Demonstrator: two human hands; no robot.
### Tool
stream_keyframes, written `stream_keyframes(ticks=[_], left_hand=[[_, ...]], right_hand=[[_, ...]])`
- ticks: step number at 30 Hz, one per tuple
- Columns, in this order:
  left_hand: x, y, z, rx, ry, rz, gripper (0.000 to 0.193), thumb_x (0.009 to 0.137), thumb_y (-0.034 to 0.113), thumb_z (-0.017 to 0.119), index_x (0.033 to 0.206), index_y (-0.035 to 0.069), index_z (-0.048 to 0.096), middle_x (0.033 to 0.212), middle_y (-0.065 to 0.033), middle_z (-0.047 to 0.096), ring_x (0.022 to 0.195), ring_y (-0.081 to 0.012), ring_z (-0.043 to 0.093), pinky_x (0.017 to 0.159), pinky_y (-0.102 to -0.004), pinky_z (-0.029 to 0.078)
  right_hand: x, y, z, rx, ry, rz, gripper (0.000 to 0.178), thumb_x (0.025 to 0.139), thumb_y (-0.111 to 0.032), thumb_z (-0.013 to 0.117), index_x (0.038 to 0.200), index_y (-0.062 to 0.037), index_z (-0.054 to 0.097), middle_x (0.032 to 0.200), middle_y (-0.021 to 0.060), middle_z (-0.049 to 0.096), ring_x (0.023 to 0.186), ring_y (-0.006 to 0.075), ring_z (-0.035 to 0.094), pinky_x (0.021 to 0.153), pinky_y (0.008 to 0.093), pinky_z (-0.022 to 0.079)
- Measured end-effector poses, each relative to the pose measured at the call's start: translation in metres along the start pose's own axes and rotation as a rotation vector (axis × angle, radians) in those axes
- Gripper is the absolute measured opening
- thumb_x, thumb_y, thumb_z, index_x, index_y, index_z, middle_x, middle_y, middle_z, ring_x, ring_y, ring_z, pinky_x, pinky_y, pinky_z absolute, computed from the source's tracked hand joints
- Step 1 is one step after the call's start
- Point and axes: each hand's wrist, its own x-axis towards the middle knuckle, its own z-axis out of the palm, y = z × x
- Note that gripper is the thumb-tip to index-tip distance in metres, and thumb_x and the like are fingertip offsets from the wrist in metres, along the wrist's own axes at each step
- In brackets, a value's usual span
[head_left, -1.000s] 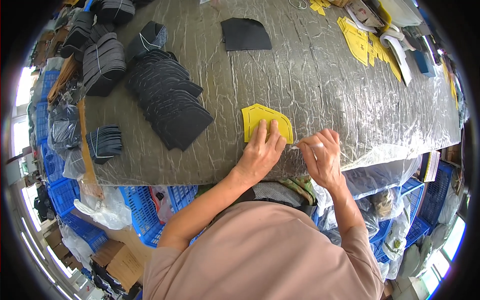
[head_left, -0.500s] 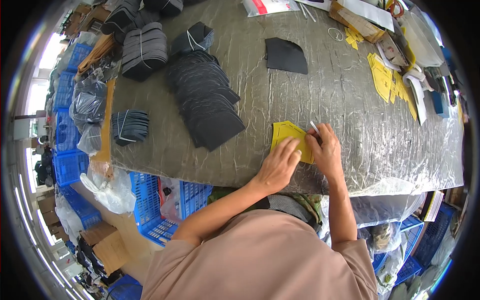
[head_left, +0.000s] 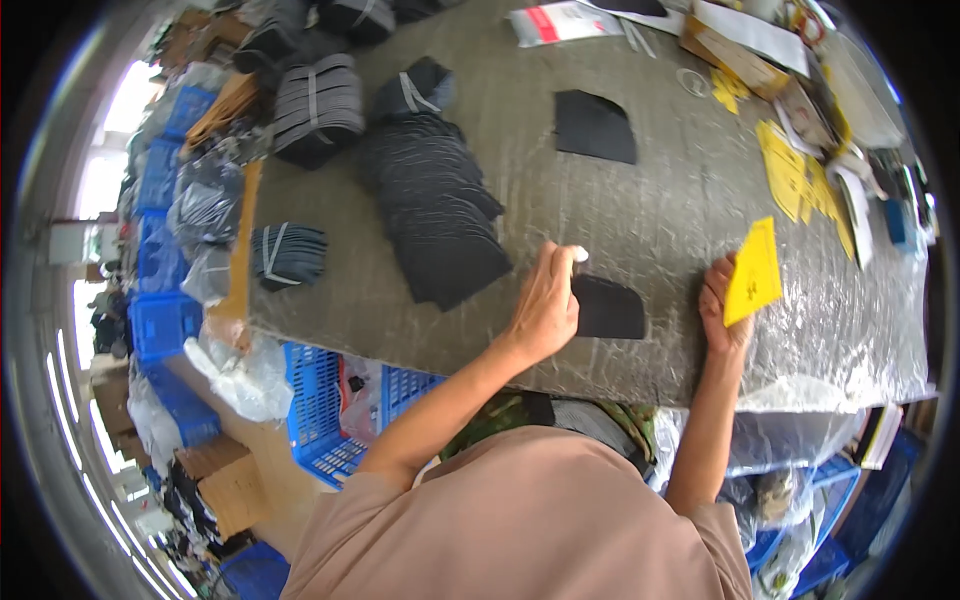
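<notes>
My right hand [head_left: 722, 305] grips a flat yellow template [head_left: 755, 272] by its left side, raised and tilted above the table. Whether the thin white stick is still in that hand is hidden. A black cut piece [head_left: 610, 308] with a rounded corner lies flat near the table's front edge. My left hand [head_left: 546, 305] is beside that piece's left edge, fingers drawn together. A small white tip [head_left: 580, 254] shows at its fingertips; what it belongs to I cannot make out. Farther back lies another black piece [head_left: 596, 127].
A long fanned stack of black pieces [head_left: 435, 215] spreads left of centre. Tied bundles [head_left: 318, 108] stand at the back left, with a smaller one [head_left: 288, 256] nearer. More yellow templates [head_left: 790, 180] lie at the right. A blue crate [head_left: 318, 400] is below the table's front edge.
My right hand has lifted the yellow template off and carried it right, uncovering the black piece beneath. My left hand has left the template and moved slightly left and up. The view has shifted.
</notes>
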Motion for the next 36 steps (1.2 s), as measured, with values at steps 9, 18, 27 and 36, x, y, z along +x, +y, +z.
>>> stream_keyframes(ticks=[9, 18, 27, 36], left_hand=[[-0.009, -0.063, -0.118, 0.437, 0.276, -0.138, 0.056, 0.086, -0.006, 0.057, 0.140, 0.001, 0.045, 0.118, -0.0165, 0.056, 0.110, -0.0297, 0.058, 0.099, -0.0394, 0.046], [0.176, -0.081, 0.006, 0.398, 0.000, 0.253, 0.063, 0.087, 0.010, 0.067, 0.145, 0.004, 0.042, 0.150, -0.0230, 0.044, 0.139, -0.0448, 0.039, 0.117, -0.0509, 0.033], [0.115, -0.057, 0.036, 0.354, -0.170, 0.147, 0.064, 0.090, 0.013, 0.068, 0.149, 0.007, 0.043, 0.158, -0.0181, 0.037, 0.150, -0.0421, 0.027, 0.121, -0.0614, 0.022], [-0.004, -0.006, 0.017, 0.037, -0.145, 0.149, 0.071, 0.088, 0.003, 0.065, 0.152, 0.000, 0.035, 0.154, -0.0241, 0.040, 0.145, -0.0466, 0.033, 0.121, -0.0533, 0.026]], right_hand=[[0.004, 0.006, 0.020, -0.426, 0.252, -0.035, 0.022, 0.103, -0.016, 0.059, 0.119, -0.0006, 0.055, 0.089, 0.0040, 0.051, 0.064, 0.0070, 0.040, 0.048, 0.0192, 0.034], [0.002, 0.014, 0.022, -0.503, 0.319, -0.048, 0.011, 0.102, -0.016, 0.063, 0.109, -0.0069, 0.063, 0.077, -0.0010, 0.049, 0.058, 0.0063, 0.039, 0.046, 0.0201, 0.032], [-0.002, 0.013, 0.025, -0.530, 0.349, -0.046, 0.010, 0.101, -0.013, 0.064, 0.109, -0.0071, 0.063, 0.075, -0.0044, 0.053, 0.053, 0.0022, 0.039, 0.047, 0.0191, 0.035], [-0.001, 0.031, 0.048, -1.134, 0.391, 0.064, 0.010, 0.097, -0.009, 0.068, 0.105, -0.0034, 0.069, 0.082, -0.0053, 0.064, 0.072, 0.0038, 0.056, 0.066, 0.0211, 0.045]])
